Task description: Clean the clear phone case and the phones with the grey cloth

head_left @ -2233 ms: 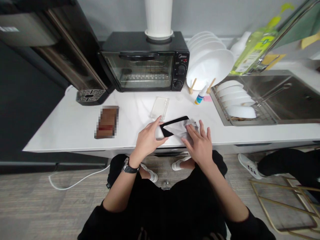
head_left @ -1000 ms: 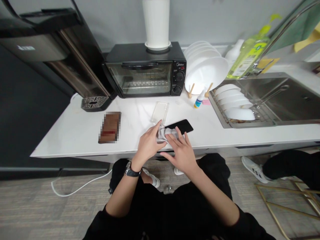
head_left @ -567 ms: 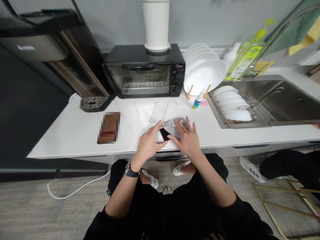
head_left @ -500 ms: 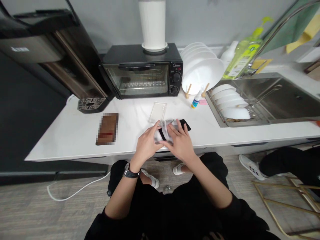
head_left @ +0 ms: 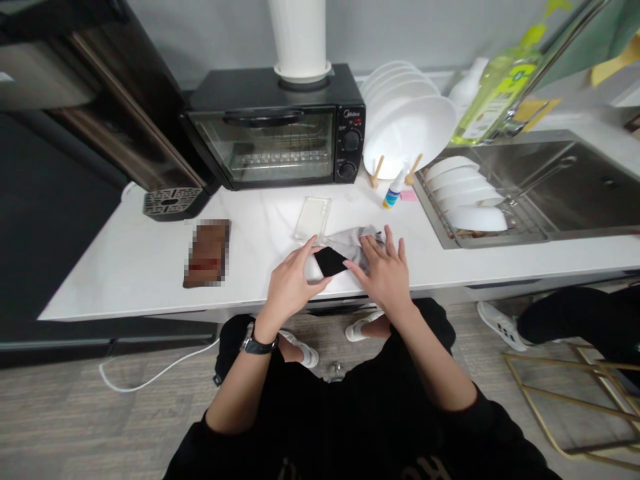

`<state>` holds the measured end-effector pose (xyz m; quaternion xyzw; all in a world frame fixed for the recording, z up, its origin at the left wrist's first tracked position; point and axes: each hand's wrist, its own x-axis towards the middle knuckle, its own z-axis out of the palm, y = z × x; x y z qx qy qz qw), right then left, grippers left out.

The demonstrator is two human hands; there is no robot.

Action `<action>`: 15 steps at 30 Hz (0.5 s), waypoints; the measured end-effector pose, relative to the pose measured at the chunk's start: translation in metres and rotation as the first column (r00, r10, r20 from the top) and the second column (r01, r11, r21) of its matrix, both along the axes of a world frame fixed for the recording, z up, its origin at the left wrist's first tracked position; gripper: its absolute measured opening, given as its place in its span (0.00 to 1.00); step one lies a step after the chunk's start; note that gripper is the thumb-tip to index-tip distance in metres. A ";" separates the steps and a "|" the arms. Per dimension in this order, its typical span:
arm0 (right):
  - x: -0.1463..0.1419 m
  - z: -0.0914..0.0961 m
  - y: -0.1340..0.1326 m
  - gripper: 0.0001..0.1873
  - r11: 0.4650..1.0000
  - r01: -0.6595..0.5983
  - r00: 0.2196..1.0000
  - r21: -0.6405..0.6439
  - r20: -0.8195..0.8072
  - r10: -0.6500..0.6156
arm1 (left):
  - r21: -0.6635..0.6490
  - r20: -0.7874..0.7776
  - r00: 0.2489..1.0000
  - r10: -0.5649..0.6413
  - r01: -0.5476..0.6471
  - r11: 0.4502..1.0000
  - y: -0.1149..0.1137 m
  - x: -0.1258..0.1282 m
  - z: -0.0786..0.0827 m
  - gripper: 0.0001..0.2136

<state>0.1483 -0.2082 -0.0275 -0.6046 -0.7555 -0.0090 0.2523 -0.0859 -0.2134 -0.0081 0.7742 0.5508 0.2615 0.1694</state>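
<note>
A black phone (head_left: 331, 261) lies on the white counter (head_left: 125, 267) near its front edge. My left hand (head_left: 289, 287) pinches the phone's left end between thumb and fingers. A grey cloth (head_left: 353, 241) covers the phone's right part. My right hand (head_left: 384, 270) presses flat on the cloth with its fingers spread. A clear phone case (head_left: 312, 218) lies just behind the phone.
A black toaster oven (head_left: 273, 130) stands at the back, with a white vase (head_left: 300, 37) on it. White plates (head_left: 407, 130) stand in a rack, bowls (head_left: 470, 200) beside a steel sink (head_left: 575, 187). A small bottle (head_left: 393, 193) and a brown wallet (head_left: 206, 253) lie on the counter. Another person's leg (head_left: 575, 320) shows at right.
My right hand has slid the cloth back and forth along the phone, and now rests over its right part. My left hand has kept its hold on the left end.
</note>
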 end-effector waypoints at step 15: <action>0.006 -0.002 -0.042 0.37 0.998 -0.060 0.998 -0.009 0.021 0.060 | 0.014 -0.003 1.000 0.006 -0.006 1.000 0.000 0.000 -0.002 0.44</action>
